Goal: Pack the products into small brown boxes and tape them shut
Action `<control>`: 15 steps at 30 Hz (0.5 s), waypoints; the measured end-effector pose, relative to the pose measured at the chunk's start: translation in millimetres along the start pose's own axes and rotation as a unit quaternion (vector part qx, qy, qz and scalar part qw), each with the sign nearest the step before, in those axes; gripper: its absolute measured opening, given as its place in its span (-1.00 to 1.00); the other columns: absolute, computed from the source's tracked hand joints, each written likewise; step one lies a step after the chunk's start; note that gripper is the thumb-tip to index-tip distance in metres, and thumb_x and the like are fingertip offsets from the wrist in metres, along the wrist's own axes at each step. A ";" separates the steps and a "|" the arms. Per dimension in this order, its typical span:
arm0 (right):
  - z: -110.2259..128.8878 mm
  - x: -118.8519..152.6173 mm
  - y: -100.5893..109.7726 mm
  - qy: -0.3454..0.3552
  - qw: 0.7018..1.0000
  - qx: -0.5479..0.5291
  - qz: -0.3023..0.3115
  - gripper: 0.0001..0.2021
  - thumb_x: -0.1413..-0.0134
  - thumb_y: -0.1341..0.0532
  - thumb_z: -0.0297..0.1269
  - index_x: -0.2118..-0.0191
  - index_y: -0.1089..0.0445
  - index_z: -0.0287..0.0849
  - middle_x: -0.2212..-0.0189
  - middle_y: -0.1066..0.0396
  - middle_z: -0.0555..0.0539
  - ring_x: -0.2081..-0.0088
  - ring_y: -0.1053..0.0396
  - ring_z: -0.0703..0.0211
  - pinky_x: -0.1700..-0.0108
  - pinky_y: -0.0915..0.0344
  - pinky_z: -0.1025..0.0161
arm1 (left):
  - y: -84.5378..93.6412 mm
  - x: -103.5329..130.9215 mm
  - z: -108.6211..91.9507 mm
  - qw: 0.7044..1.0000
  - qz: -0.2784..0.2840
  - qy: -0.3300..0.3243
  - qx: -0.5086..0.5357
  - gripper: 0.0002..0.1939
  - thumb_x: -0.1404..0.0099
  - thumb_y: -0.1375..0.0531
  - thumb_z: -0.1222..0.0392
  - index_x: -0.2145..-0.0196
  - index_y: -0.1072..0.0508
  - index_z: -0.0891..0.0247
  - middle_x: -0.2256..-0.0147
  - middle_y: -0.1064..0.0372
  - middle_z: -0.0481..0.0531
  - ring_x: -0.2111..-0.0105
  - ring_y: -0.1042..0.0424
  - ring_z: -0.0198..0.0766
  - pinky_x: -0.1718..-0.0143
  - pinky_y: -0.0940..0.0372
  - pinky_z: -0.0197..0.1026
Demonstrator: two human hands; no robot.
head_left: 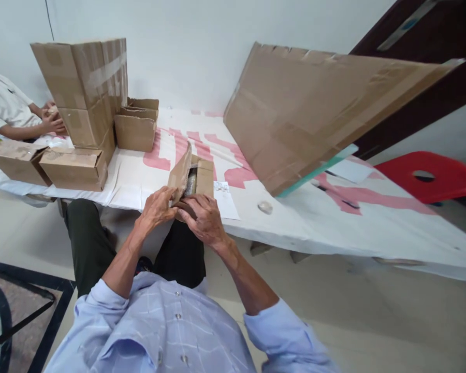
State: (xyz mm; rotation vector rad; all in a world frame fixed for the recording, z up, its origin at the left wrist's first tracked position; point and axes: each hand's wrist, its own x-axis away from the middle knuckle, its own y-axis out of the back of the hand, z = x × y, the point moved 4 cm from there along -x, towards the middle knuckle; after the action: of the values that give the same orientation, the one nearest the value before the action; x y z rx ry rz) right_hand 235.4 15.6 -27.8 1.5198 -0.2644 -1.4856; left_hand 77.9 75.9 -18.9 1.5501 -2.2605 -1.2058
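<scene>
A small cardboard box (204, 173) stands at the table's front edge before me, one flap (179, 170) raised on its left side. Inside it, something shiny and greyish (191, 182) shows through the gap, perhaps a clear wrapping; its kind cannot be made out. My left hand (158, 208) grips the box's near left corner by the flap, fingers bent. Across the near edge lies my right hand (206, 217), its fingers curled over the cardboard and the thumb toward the near side. A white printed paper (227, 202) lies just right of the box.
Stacked taped cartons (89, 93) rise at the left, with an open carton (135, 132) beside them and closed boxes (75, 168) in front. A large cardboard panel (303, 114) leans at the right. A red stool (442, 176) stands far right. Another person's hands (53, 122) are at far left.
</scene>
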 end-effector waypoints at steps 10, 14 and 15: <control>1.1 -16.7 -9.6 0.049 0.998 -0.018 0.036 -0.86 -0.38 -0.21 -0.28 0.07 -0.53 -0.09 0.10 -0.56 -0.18 0.01 -0.47 -0.11 -0.17 -0.33 -0.08 | 18.8 38.0 -7.4 0.689 -0.069 0.116 0.712 -0.44 -0.31 -0.31 -0.32 0.04 -0.63 0.24 0.17 -0.54 0.14 0.40 -0.38 -0.30 0.39 -0.31 -0.23; 5.5 -20.7 -7.1 0.049 0.998 -0.036 0.014 -0.83 -0.40 -0.20 -0.27 0.03 -0.53 -0.09 0.07 -0.54 -0.20 -0.02 -0.47 -0.11 -0.20 -0.36 -0.10 | 30.4 40.4 -23.3 0.645 -0.073 0.117 0.752 -0.42 -0.46 -0.14 -0.32 0.04 -0.62 0.27 0.12 -0.58 0.21 0.24 -0.53 -0.15 0.28 -0.43 -0.16; 5.8 -20.5 -6.3 0.048 0.998 -0.040 0.005 -0.82 -0.39 -0.21 -0.27 0.02 -0.53 -0.09 0.06 -0.54 -0.20 -0.02 -0.47 -0.12 -0.20 -0.38 -0.11 | 31.4 41.4 -26.0 0.640 -0.073 0.113 0.756 -0.41 -0.48 -0.12 -0.31 0.03 -0.62 0.28 0.10 -0.59 0.22 0.20 -0.55 -0.12 0.25 -0.45 -0.14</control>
State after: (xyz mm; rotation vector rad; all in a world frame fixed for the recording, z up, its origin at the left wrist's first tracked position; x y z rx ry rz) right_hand 222.8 30.9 -17.8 1.5176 -0.1532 -1.3945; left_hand 50.1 32.1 7.2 1.8919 -2.8765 1.4210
